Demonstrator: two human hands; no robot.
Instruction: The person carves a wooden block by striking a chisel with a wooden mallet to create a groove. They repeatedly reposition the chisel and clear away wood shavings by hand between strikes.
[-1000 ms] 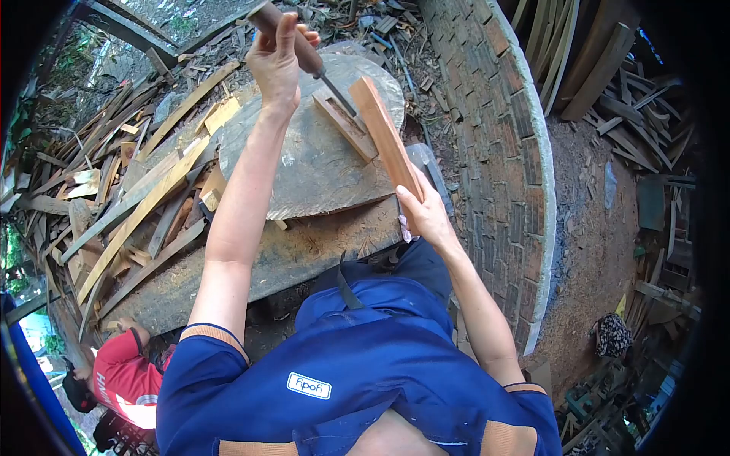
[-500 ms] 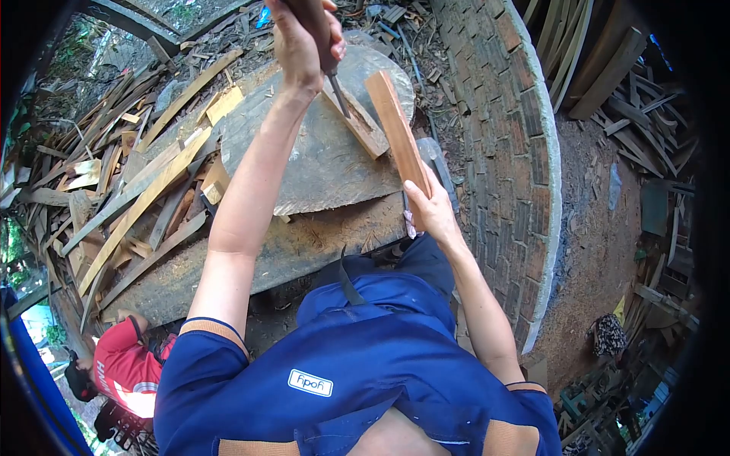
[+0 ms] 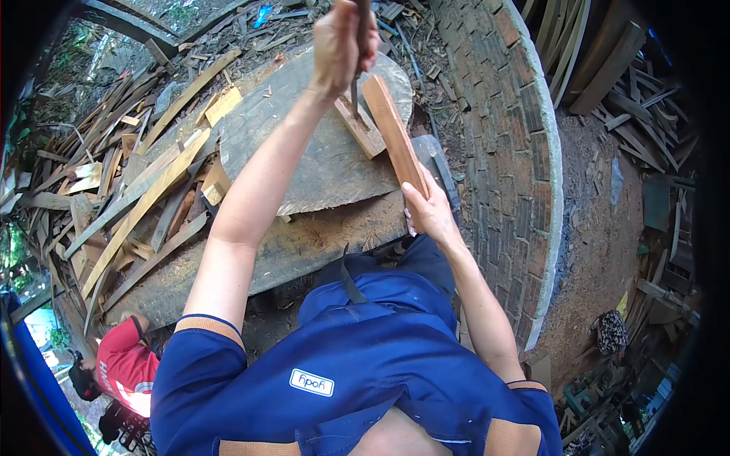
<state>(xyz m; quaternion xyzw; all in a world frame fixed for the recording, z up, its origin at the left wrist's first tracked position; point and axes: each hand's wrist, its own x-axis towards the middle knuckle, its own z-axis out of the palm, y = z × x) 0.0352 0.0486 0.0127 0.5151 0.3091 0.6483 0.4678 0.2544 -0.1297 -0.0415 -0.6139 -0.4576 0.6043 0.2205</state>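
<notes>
My left hand (image 3: 340, 52) is wrapped round the dark handle of a chisel (image 3: 354, 97), holding it nearly upright. The blade's tip meets a slot in a small wooden block (image 3: 363, 135), which lies on a broad round stump slab (image 3: 293, 163). In my right hand (image 3: 432, 210) is the lower end of a reddish-brown wooden bar (image 3: 395, 133), gripped with the thumb on top. The bar slants up and left, its far end beside the chisel and partly over the block's right side. Part of the block is hidden behind my left hand.
Scrap wood strips (image 3: 144, 205) are piled to the left. A curved brick wall (image 3: 506, 152) runs along the right, with a clear plastic container (image 3: 433, 156) near the stump. A person in a red shirt (image 3: 125, 361) sits at lower left. More planks (image 3: 608, 68) lean beyond the wall.
My left hand has moved right with the chisel, which now stands more upright in the block's slot. The bar in my right hand has shifted only slightly.
</notes>
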